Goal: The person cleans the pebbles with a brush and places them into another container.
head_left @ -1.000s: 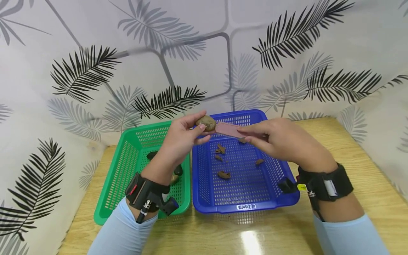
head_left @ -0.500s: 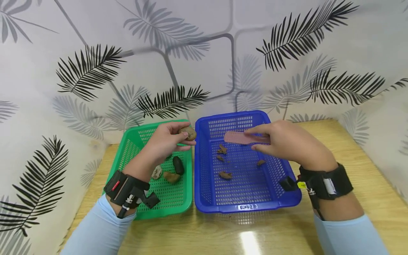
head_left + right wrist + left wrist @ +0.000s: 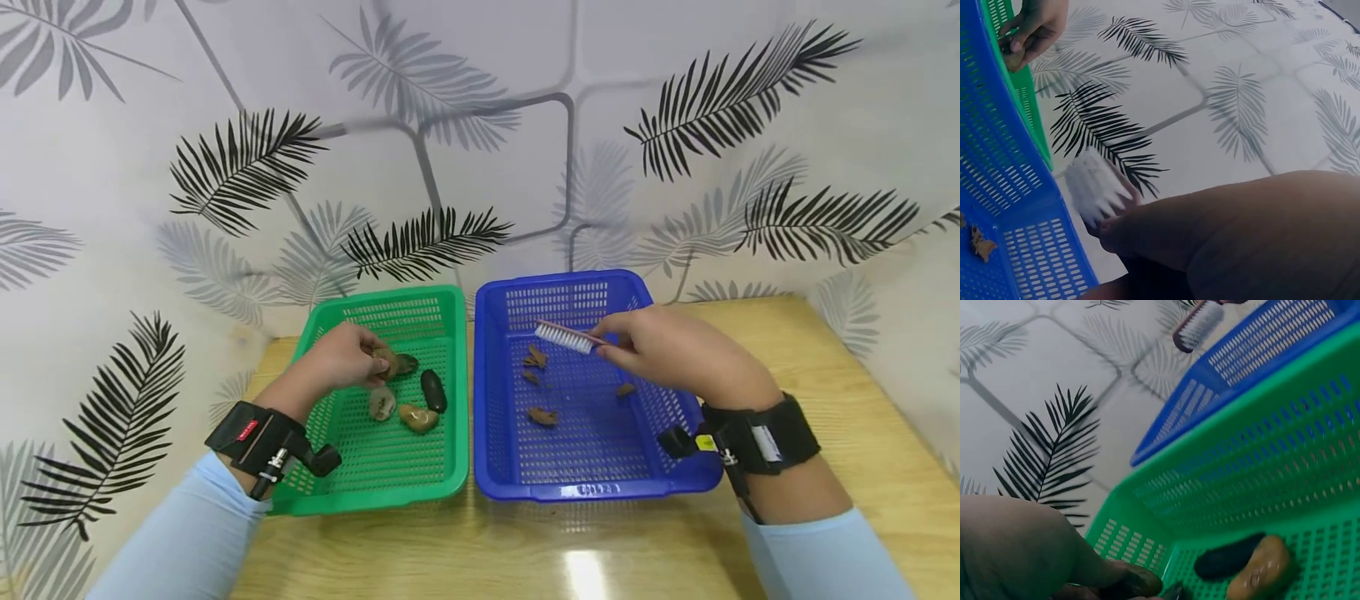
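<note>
My left hand [image 3: 347, 357] is down inside the green basket [image 3: 456, 392], its fingers and thumb pinching a brownish stone [image 3: 386, 362]. Right beside that stone lies a dark one. Nearer the front of the basket are a black oval stone [image 3: 432, 391], a glossy tan stone [image 3: 418, 418] and a pale round stone [image 3: 382, 403]. Over the blue basket [image 3: 483, 417], my right hand [image 3: 656, 346] grips a pink-backed brush [image 3: 566, 336] by one end. Its white bristles [image 3: 1094, 184] show plainly in the right wrist view.
Several brown crumbly bits [image 3: 542, 416] lie on the blue basket's floor. Both baskets stand side by side on a wooden table [image 3: 495, 550]. Behind them rises a wall [image 3: 480, 100] with a leaf pattern.
My left hand has carried the stone from beside the brush, leftward and down into the green basket. The brush has separated from the stone and turned, so its bristles now show.
</note>
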The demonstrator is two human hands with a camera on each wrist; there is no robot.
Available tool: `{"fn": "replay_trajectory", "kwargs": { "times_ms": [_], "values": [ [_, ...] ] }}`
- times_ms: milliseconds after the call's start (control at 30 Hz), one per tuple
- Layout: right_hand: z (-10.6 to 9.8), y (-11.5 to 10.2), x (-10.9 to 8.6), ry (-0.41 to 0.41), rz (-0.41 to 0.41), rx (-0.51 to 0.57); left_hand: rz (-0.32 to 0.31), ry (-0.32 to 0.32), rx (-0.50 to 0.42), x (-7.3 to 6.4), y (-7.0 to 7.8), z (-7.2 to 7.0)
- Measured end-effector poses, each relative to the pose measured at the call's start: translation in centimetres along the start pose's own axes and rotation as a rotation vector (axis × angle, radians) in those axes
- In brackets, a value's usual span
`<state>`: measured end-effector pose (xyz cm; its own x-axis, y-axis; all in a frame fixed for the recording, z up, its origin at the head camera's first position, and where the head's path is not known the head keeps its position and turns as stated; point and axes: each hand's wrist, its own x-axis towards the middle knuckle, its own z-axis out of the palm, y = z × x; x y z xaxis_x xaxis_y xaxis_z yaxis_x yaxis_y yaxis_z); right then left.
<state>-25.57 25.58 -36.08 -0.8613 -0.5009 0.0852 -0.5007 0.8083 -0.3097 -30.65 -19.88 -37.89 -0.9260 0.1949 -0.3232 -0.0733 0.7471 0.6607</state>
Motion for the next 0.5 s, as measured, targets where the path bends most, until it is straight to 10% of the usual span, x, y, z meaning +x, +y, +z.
{"fn": "replay_trajectory", "kwargs": {
  "times_ms": [267,500],
  "values": [
    [0.6,0.8,0.3,-0.129,-0.014,0.059,0.030,-0.084,0.274,-0.5,-2.0,-0.8],
    [0.4,0.2,1.9,-0.313,-0.019,0.104,-0.043,-0.141,0.287,-1.1,-2.8,-1.1]
  ]
}}
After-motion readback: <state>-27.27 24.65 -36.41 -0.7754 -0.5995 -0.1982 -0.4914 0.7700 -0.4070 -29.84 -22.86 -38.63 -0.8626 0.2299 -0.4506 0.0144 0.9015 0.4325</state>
